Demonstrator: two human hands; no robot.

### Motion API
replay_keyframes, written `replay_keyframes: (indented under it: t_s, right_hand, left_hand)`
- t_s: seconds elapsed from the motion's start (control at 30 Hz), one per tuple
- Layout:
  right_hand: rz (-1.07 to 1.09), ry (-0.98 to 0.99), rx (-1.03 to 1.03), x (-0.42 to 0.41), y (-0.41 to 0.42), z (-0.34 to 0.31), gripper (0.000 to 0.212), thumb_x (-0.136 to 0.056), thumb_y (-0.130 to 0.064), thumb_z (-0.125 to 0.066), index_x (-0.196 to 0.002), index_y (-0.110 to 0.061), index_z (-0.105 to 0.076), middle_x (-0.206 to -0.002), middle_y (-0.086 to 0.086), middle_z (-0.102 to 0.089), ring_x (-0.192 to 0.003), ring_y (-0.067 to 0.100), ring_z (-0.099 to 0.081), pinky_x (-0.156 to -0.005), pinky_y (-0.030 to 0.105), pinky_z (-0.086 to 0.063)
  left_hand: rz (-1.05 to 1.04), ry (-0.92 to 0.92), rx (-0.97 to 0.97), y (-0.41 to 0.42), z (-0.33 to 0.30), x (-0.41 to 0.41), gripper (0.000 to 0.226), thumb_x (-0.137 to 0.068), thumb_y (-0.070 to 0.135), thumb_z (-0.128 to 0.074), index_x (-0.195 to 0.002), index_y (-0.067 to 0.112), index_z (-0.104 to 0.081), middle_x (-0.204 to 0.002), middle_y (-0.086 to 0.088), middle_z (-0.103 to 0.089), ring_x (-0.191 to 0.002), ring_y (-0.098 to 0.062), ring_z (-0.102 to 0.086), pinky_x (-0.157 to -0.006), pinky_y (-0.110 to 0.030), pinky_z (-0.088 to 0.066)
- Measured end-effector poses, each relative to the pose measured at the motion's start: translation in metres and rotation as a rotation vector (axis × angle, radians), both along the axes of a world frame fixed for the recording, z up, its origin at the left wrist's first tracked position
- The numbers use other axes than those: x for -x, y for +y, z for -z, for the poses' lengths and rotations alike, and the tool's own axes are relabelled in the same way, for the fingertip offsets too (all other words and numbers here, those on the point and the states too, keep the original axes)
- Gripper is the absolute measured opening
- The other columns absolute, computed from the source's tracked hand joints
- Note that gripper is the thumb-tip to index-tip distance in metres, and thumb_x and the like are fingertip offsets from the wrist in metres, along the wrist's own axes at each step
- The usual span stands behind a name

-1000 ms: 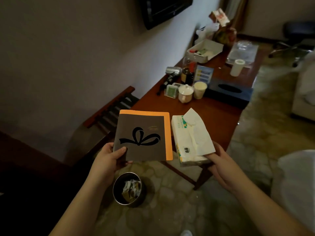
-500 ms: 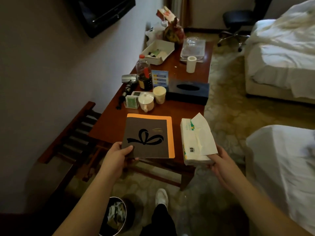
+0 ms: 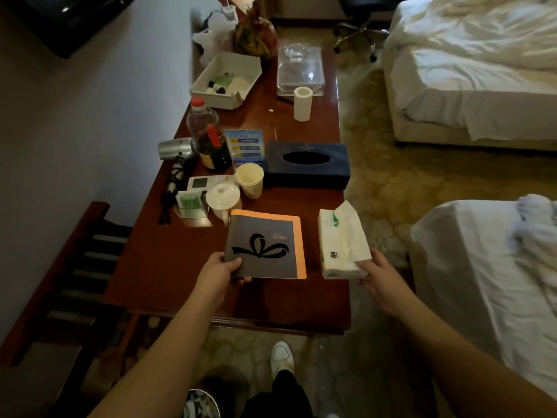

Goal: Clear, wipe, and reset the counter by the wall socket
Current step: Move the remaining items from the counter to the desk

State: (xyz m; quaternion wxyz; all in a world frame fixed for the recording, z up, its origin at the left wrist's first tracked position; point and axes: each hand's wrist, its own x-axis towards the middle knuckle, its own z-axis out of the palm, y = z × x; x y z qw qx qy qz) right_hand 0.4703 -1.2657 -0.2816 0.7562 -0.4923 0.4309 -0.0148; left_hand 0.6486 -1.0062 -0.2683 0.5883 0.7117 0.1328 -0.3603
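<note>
Your left hand pinches the near corner of the folder above the desk. Your right hand grips the tissue pack beside it.

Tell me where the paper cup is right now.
In the head view, the paper cup stands mid-desk, left of the dark tissue box, right of the white lidded cup and in front of the blue card.

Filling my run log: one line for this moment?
left hand: holds grey-orange folder | right hand: holds white tissue pack | both above brown wooden counter
</note>
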Motion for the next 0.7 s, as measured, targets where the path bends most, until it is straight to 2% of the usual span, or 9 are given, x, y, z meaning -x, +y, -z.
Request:
replay_keyframes:
  t_s: [0.07,0.17,0.23,0.3,0.4,0.5,0.57,0.63,0.7]
  right_hand:
    - [-0.023,0.027,0.014,-0.012,-0.003,0.004,0.051,-0.095,-0.011,-0.052,-0.142,-0.020,-0.035,-0.124,0.005,-0.056,-0.099,0.019,-0.063,-0.072,0.031,-0.054]
    - [-0.042,0.072,0.054,-0.026,-0.006,0.015,0.054,-0.094,-0.011,-0.053,-0.145,-0.019,-0.034,-0.119,0.000,-0.057,-0.100,0.020,-0.064,-0.090,0.042,-0.053]
    - [-0.030,0.088,0.031,-0.035,-0.009,0.021,0.058,-0.093,-0.011,-0.056,-0.146,-0.020,-0.033,-0.121,0.003,-0.057,-0.102,0.023,-0.064,-0.096,0.047,-0.050]
    - [-0.008,0.091,-0.023,-0.044,-0.012,0.023,0.060,-0.092,-0.012,-0.057,-0.146,-0.022,-0.032,-0.124,0.008,-0.056,-0.104,0.028,-0.064,-0.093,0.047,-0.052]
    - [0.020,0.101,-0.053,-0.055,-0.016,0.024,0.059,-0.092,-0.010,-0.056,-0.145,-0.021,-0.032,-0.123,0.009,-0.055,-0.105,0.028,-0.061,-0.082,0.039,-0.054]
    - [0.033,0.150,-0.005,-0.063,-0.022,0.030,0.058,-0.093,-0.009,-0.055,-0.145,-0.022,-0.033,-0.129,0.011,-0.052,-0.107,0.027,-0.059,-0.082,0.037,-0.054]
    - [0.023,0.181,0.034,-0.068,-0.026,0.033,0.058,-0.093,-0.007,-0.054,-0.146,-0.021,-0.033,-0.132,0.010,-0.049,-0.105,0.025,-0.058,-0.081,0.035,-0.053]
    - [0.006,0.214,0.078,-0.072,-0.027,0.036,0.057,-0.094,-0.006,-0.053,-0.146,-0.019,-0.032,-0.125,0.007,-0.049,-0.100,0.021,-0.058,-0.078,0.032,-0.053]
    - [-0.012,0.251,0.125,-0.074,-0.027,0.040,0.058,-0.093,-0.007,-0.054,-0.145,-0.021,-0.033,-0.124,0.006,-0.049,-0.100,0.021,-0.057,-0.080,0.034,-0.054]
  left_hand:
    - [0.027,0.020,-0.010,-0.006,0.010,-0.012,0.026,-0.096,0.004,-0.052,-0.121,0.002,-0.044,-0.099,-0.022,-0.066,-0.061,-0.023,-0.065,-0.049,-0.026,-0.050]
    - [0.043,0.048,-0.025,-0.012,0.022,-0.024,0.026,-0.096,0.004,-0.053,-0.120,0.004,-0.044,-0.103,-0.022,-0.065,-0.062,-0.024,-0.065,-0.048,-0.025,-0.051]
    - [0.048,0.064,-0.027,-0.017,0.029,-0.030,0.026,-0.096,0.005,-0.054,-0.121,0.004,-0.045,-0.106,-0.022,-0.065,-0.063,-0.025,-0.066,-0.050,-0.026,-0.051]
    - [0.043,0.067,-0.028,-0.022,0.036,-0.036,0.027,-0.096,0.006,-0.054,-0.121,0.005,-0.044,-0.105,-0.022,-0.065,-0.063,-0.025,-0.066,-0.051,-0.028,-0.051]
    - [0.047,0.023,-0.071,-0.031,0.045,-0.044,0.025,-0.097,0.009,-0.055,-0.119,0.008,-0.043,-0.106,-0.020,-0.065,-0.066,-0.026,-0.067,-0.056,-0.032,-0.053]
    - [0.087,-0.095,-0.219,-0.038,0.053,-0.049,0.027,-0.096,0.016,-0.058,-0.118,0.013,-0.042,-0.112,-0.013,-0.061,-0.073,-0.026,-0.066,-0.057,-0.032,-0.053]
    - [0.158,-0.183,-0.379,-0.042,0.056,-0.051,0.033,-0.095,0.023,-0.058,-0.122,0.011,-0.043,-0.106,-0.007,-0.058,-0.073,-0.021,-0.060,-0.054,-0.029,-0.047]
    - [0.242,-0.247,-0.527,-0.044,0.058,-0.052,0.037,-0.094,0.031,-0.059,-0.122,0.010,-0.045,-0.097,-0.002,-0.055,-0.074,-0.016,-0.055,-0.055,-0.030,-0.043]
    - [0.317,-0.319,-0.654,-0.046,0.063,-0.052,0.043,-0.091,0.039,-0.060,-0.122,0.010,-0.050,-0.105,-0.005,-0.059,-0.091,-0.023,-0.059,-0.070,-0.037,-0.051]
